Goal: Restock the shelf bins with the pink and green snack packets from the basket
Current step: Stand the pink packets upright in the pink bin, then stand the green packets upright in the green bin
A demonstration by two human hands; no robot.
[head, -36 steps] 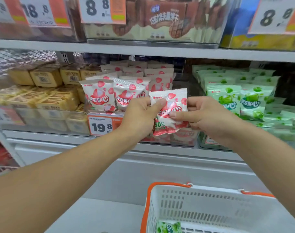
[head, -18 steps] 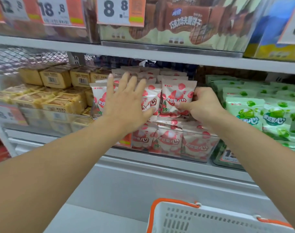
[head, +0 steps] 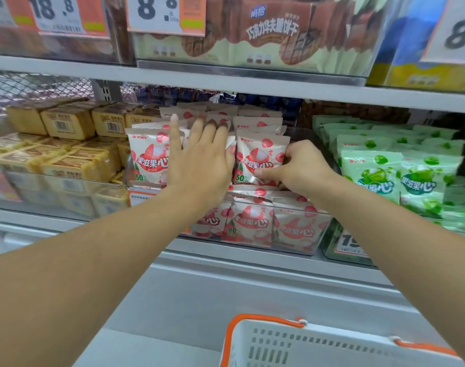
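Item: pink packet point(head: 260, 161), front right of the pink bin point(head: 292, 234) on the middle shelf point(head: 226, 254). It stands upright on top of a lower layer of the same packets, label facing out.

Handling, as judged: light, soft foil pouch, puffed with air; the skin looks glossy and likely slick. It should crumple under a hard squeeze and tip easily when let go. Best held at a lower corner or along the crimped edges, not across the bulging middle.

Right hand point(head: 303, 170): reached forward, palm down and turned inward, wrist low over the bin's front wall. Its fingers point(head: 263, 174) are curled and pinch the packet's lower right corner, thumb in front.

Left hand point(head: 199, 160): arm stretched straight out, palm flat against the neighbouring pink row point(head: 149, 157). Fingers spread and extended, index apart from the rest, fingertips reaching the packets behind. It grips nothing; it looks to be bracing the row upright.

Adjacent stock: green packets point(head: 385, 176) in the bin to the right; yellow boxed goods point(head: 67, 147) to the left.

Source: white basket point(head: 318, 343) with orange rim, low in view; contents not visible from here.

Step, as judged: seating the pink packet in line.
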